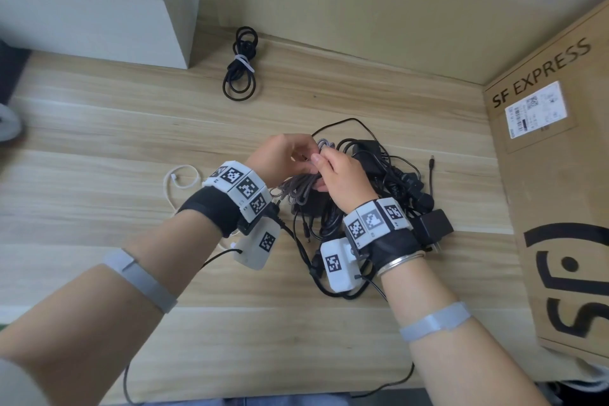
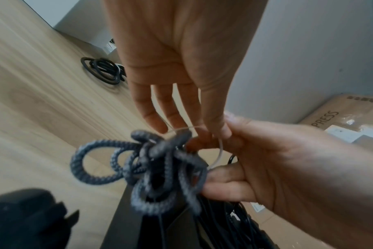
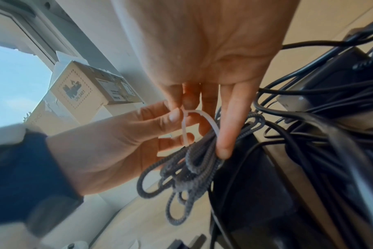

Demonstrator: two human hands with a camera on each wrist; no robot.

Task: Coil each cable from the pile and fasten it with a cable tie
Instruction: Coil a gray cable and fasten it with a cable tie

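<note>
A coil of grey braided cable hangs between both hands just above the pile of black cables. A white cable tie loops over the bundle. My left hand pinches the tie's strap between thumb and fingers. My right hand grips the coil with curled fingers, and its thumb meets the tie at the top. Whether the tie is locked cannot be told.
A black cable coil bound with a white tie lies at the back of the wooden table. Another loose white tie lies left of my left wrist. An SF Express carton stands at the right, a white box at back left, and a black adapter by my right wrist.
</note>
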